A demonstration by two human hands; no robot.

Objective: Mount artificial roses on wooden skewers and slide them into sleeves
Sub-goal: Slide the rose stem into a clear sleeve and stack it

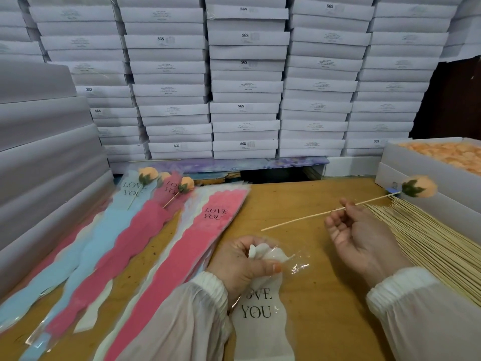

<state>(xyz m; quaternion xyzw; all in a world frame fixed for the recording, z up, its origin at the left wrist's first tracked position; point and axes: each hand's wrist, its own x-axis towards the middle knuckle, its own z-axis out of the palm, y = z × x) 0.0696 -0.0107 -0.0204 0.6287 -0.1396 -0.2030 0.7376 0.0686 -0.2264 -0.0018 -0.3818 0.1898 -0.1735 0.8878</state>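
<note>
Head view: my right hand (360, 234) pinched the rose skewer (322, 212); my left hand (243, 263) gripped the white sleeve (260, 316) mouth, next needing the skewer's tip threaded in.

1. Stacks of white boxes (244, 82) are filling the far side, walling off the view.
2. A wooden table (307, 204) is lying near.
3. A dark gap (453, 100), possibly a wall, is showing far right.

White flat boxes (244, 82) stacked in tall columns fill 10 to 2 o'clock, some printed SGS. Grey-white box stack (44, 152) at 9 o'clock, close to camera. Wooden table (307, 204) spans centre to 6 o'clock. Purple patterned flat packs (234, 164) at table's far edge, under the box wall.
</note>
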